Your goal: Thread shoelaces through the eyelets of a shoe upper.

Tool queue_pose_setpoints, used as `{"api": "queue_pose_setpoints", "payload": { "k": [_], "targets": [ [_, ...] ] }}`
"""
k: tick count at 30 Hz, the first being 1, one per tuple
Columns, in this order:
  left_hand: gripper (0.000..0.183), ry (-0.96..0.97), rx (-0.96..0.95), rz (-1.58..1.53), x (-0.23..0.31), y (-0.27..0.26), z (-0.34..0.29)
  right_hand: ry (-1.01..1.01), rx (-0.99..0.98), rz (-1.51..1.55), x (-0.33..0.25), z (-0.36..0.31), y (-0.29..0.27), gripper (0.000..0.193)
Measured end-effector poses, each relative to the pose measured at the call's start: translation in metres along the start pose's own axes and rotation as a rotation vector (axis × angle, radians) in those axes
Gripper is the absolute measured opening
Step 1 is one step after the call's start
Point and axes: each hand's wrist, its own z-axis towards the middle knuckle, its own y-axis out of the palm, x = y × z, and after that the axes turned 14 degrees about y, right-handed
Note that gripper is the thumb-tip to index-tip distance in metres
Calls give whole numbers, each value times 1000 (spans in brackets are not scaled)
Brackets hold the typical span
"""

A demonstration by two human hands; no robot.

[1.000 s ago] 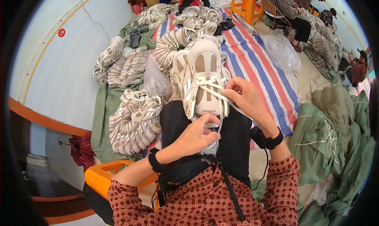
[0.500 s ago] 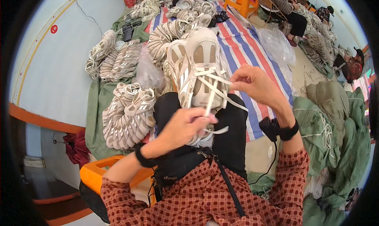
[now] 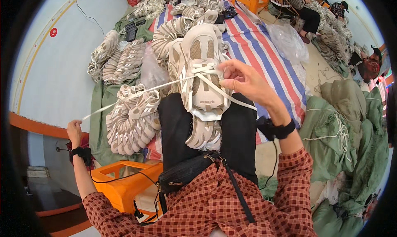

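A beige and white shoe upper [image 3: 201, 46] lies over my knees with its toe pointing away, on top of other similar uppers [image 3: 198, 134]. A flat white shoelace [image 3: 136, 95] runs taut from its eyelets far out to the left, where my left hand [image 3: 75, 132] is closed on the end. Beside the right row of eyelets hovers my right hand [image 3: 246, 81], thumb and forefinger curved and apart, with nothing visible between them. The other lace end [image 3: 240, 103] crosses the tongue and hangs toward my right knee.
Nested uppers [image 3: 132, 123] sit on green cloth at left. An orange stool [image 3: 124, 183] stands by my left hip. Striped sheeting [image 3: 264, 63] covers the floor ahead, with a clear plastic bag [image 3: 287, 44]. Green sacks [image 3: 331, 137] lie at right. Another person [image 3: 304, 13] sits at far right.
My left hand has swung from near the tongue far out to the left, drawing the lace straight. My right hand has shifted slightly left, and its fingers have parted.
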Motion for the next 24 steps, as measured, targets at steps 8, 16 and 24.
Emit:
{"api": "queue_pose_setpoints", "payload": {
  "k": [8, 16, 24],
  "targets": [
    [34, 220, -338, -162, 156, 63, -19, 58, 447, -344, 2, -37, 35, 46],
    [51, 654, 67, -708, 465, -10, 4, 26, 617, -720, 9, -33, 54, 47],
    [45, 610, 109, -588, 477, -24, 15, 34, 584, -822, 5, -39, 44, 46]
  ]
}}
